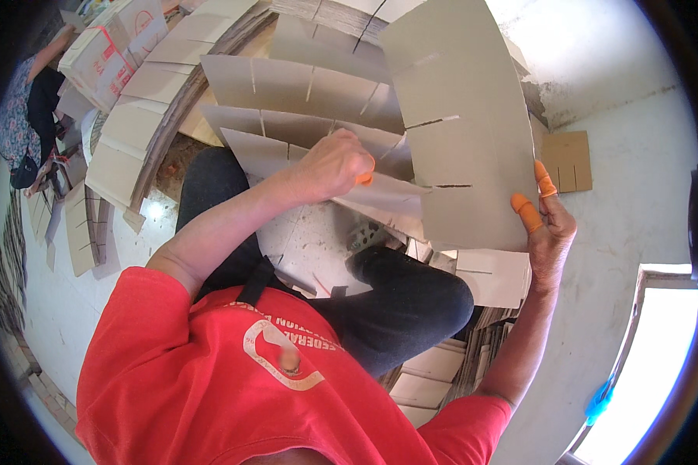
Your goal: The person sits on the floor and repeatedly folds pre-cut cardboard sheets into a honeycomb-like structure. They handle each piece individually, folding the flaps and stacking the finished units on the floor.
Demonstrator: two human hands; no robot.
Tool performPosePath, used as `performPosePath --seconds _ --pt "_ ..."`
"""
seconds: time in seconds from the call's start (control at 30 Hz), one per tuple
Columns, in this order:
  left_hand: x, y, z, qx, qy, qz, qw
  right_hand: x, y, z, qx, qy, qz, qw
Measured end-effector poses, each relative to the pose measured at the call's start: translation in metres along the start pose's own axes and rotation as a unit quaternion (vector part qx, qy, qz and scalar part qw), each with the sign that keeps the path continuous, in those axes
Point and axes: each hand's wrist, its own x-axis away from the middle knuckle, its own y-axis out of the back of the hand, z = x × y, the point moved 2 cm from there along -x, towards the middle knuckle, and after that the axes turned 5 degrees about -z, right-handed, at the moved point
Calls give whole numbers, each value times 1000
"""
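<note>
My left hand (340, 160) is curled at the near slotted cardboard strips, an orange finger cot showing; its fingertips are partly hidden, and it appears to grip a strip. Several slotted cardboard strips (302, 87) stand on edge in rows beyond it. My right hand (549, 224), with orange cots on two fingers, holds the right edge of a large slotted cardboard sheet (465, 128). This sheet stands tilted across the right ends of the strips, two dark slots opening from its left edge. Whether the slots interlock with the strips is partly hidden.
Long stacks of cardboard pieces (119, 151) curve along the left, near a white carton (113, 52) with red print. Another person (26, 116) is at the far left. More cardboard stacks (430, 369) lie beside my right knee. A brown slotted piece (567, 161) is by the wall.
</note>
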Motion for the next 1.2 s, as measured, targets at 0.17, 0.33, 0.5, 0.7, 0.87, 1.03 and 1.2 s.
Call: performPosePath --seconds 0.17,0.33,0.5,0.7,0.87,1.03,1.2 --pt "-11 22 -4 -14 15 -133 991 4 6 -4 9 20 -20 1000" --pt "-39 30 35 -145 17 -120 982 4 -7 -15 -25 11 21 999" --pt "-54 23 47 -155 102 78 980 -9 -10 -1 14 22 49 998" --pt "-53 21 51 -126 92 33 987 -20 -5 3 5 67 66 996" --pt "-49 14 57 -81 55 -22 995 -10 -19 -12 54 93 84 991" --pt "-52 11 57 -96 86 25 991 -4 -50 -11 47 99 125 986" --pt "-51 10 63 -72 74 -15 995 -10 -65 -19 21 130 143 981"
